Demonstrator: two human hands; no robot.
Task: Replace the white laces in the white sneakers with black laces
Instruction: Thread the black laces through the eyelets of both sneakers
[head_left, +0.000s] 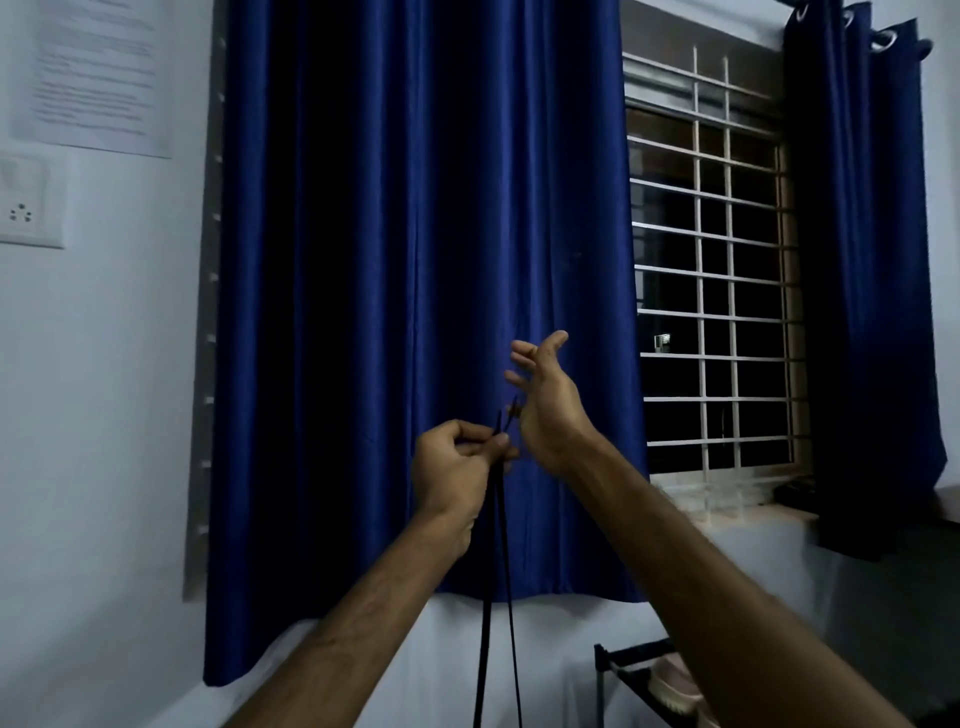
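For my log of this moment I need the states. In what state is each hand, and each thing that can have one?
left hand: pinches the black laces near their upper ends.
right hand: open, fingers spread, holds nothing.
black laces: two strands hanging down, out of frame below.
wide curtain: drawn across.
narrow curtain: pushed aside.
window: uncovered between the curtains, dark outside.

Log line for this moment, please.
left hand: pinches black laces | right hand: open, holds nothing | strands: two, hanging down
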